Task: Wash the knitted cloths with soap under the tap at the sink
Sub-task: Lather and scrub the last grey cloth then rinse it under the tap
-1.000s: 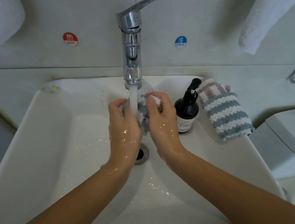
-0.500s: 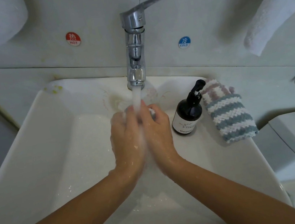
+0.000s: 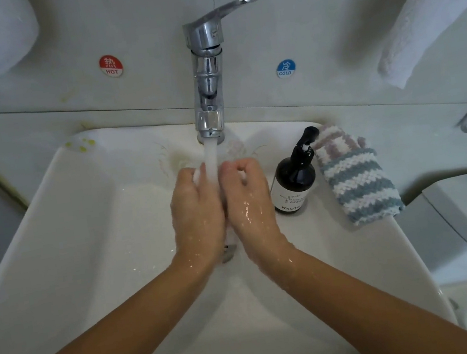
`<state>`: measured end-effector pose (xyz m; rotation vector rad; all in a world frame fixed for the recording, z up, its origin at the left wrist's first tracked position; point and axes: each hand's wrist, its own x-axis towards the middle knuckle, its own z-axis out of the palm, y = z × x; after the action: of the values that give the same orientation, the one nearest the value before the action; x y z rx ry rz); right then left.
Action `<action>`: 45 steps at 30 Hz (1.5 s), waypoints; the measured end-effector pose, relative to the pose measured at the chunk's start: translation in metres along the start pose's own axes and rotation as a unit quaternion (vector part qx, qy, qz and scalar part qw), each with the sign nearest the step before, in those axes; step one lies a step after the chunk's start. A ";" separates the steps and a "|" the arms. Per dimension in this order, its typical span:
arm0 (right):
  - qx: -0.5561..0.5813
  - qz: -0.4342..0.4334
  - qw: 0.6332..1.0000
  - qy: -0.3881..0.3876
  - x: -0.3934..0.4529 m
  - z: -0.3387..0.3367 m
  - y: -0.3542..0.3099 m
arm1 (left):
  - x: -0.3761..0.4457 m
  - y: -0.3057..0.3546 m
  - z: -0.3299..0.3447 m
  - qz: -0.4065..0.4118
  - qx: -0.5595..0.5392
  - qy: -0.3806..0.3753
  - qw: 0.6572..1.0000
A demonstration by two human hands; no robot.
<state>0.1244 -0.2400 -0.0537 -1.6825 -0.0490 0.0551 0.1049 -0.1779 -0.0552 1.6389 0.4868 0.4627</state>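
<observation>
Under the chrome tap (image 3: 206, 69), two wet hands, left hand (image 3: 196, 212) and right hand (image 3: 249, 201), curl fingers around white cloth bits; one striped knitted cloth (image 3: 355, 177) lies right of it.

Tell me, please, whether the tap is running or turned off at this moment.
Running. A white stream of water falls from the tap spout between the left hand and right hand, and both are wet.

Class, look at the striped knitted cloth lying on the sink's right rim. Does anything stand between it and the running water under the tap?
Yes. The dark soap bottle stands on the sink rim just left of the striped cloth, between it and the water stream. The right hand and left hand also occupy the space under the tap.
</observation>
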 end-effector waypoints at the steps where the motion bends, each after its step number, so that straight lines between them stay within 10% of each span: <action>1: 0.002 0.004 1.000 0.004 0.004 -0.001 0.000 | 0.001 0.000 -0.001 0.006 0.011 -0.006 1.000; 10: 0.054 0.023 0.995 0.078 0.017 -0.011 -0.005 | -0.003 -0.001 0.002 0.068 -0.010 -0.031 0.997; 22: 0.049 0.029 0.993 -0.102 0.000 -0.001 -0.002 | 0.009 -0.001 -0.007 -0.001 -0.002 0.096 0.995; 32: 0.026 -0.045 0.996 0.070 0.016 -0.011 0.002 | -0.005 -0.003 0.006 0.049 0.036 -0.070 0.996; 45: 0.008 0.037 0.999 0.006 -0.001 0.005 -0.002 | -0.008 -0.005 0.006 0.015 0.006 0.036 0.999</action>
<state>0.1227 -0.2346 -0.0518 -1.6674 0.0240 0.1008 0.1016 -0.1865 -0.0613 1.6485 0.5190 0.5433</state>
